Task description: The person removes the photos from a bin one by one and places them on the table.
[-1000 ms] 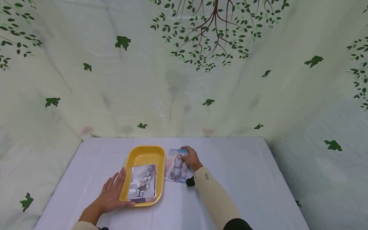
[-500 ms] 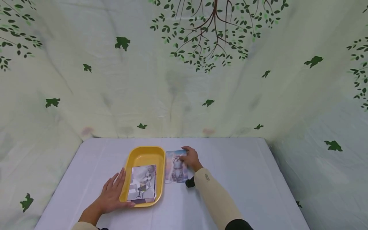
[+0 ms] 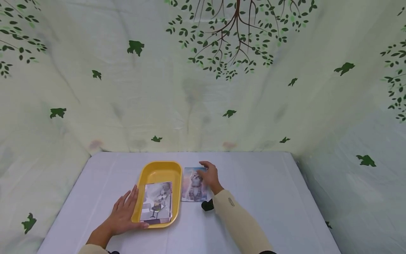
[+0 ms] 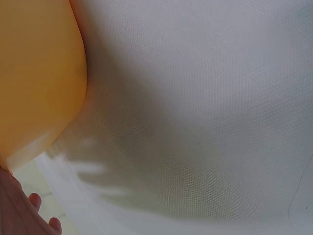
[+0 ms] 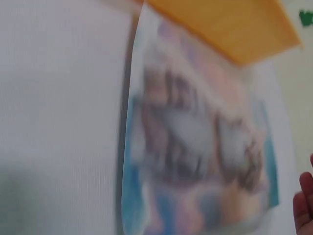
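Observation:
A yellow tray [image 3: 160,173] lies on the table in the head view, holding a small stack of picture cards [image 3: 156,201]. My left hand [image 3: 122,215] rests along the tray's left side with straight fingers, its thumb at the near rim. Just right of the tray, a kitten picture card [image 3: 192,185] lies flat on the cloth. Over that card's upper right part is my right hand [image 3: 210,177], its fingers loosely bent and spread from the thumb. In the right wrist view, the fingertips [image 5: 305,191] show beside the blurred card, apart from it.
White cloth covers the table [image 3: 260,197]. Pale sheeting [image 3: 203,91] with printed leaves and branches hangs behind and at both sides. A black rounded object [image 3: 207,205] sits at the right wrist, close to the kitten card's lower corner.
The kitten card has shifted and straightened beside the tray. My right hand has come slightly off it, and its forearm has moved a little. The left hand stays put.

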A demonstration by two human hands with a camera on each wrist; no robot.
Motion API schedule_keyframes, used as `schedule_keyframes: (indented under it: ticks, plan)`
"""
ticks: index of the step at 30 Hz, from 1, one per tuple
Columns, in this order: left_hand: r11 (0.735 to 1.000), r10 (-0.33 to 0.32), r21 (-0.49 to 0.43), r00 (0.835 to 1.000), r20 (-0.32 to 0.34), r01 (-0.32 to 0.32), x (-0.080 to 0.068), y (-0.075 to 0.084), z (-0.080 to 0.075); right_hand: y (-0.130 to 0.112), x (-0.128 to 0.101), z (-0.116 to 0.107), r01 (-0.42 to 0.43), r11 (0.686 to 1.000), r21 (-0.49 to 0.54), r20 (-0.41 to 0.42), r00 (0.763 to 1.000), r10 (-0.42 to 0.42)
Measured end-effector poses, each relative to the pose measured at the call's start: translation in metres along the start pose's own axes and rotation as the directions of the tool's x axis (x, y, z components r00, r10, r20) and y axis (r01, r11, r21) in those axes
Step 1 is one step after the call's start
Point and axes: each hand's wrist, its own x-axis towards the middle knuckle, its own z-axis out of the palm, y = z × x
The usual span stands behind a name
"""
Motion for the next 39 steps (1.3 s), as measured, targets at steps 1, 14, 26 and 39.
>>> schedule_keyframes:
  ticks: [1,14,26,39]
  plan:
    - [1.0,0.006,0.004,1.0,-0.006,-0.006,0.001,0.0,0.0,-0.004,-0.001,0.002,0.02,0.999,0.032,0.012,1.0,-0.02]
    - [1.0,-0.01,-0.006,1.0,0.021,0.01,0.0,0.001,-0.004,-0.06,-0.034,0.055,0.125,0.99,0.058,0.163,0.978,-0.133]
    - [1.0,0.006,0.014,1.0,-0.004,-0.006,0.004,-0.003,-0.001,-0.078,-0.047,0.109,0.081,0.996,0.029,0.252,0.964,-0.085]
    - [1.0,-0.006,0.001,1.0,0.006,0.006,-0.002,0.002,-0.001,-0.065,-0.05,0.129,-0.052,0.997,-0.056,0.207,0.976,0.063]
